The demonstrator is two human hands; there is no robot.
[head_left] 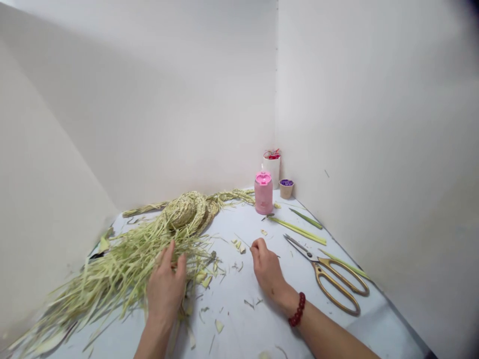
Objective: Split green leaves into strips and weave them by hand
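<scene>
My left hand (166,281) is over the right edge of a loose heap of pale green plant strips (123,269), its fingers apart and nothing gripped between them. Behind the heap lies a coil of braided strips (187,209). Above the middle of the white table, my right hand (266,267) is closed, with the fingertips pinched together. A thin dark strand shows near those fingertips, but what they hold is too small to tell. Small pale scraps (238,245) lie just left of my right hand. A dark red bead bracelet (297,310) circles my right wrist.
Gold-handled scissors (325,274) lie on the right, blades partly apart, beside green stalks (299,230). A pink bottle (264,194), a white container with red items (272,167) and a small cup with purple contents (286,189) stand at the back. Walls enclose the table (239,319).
</scene>
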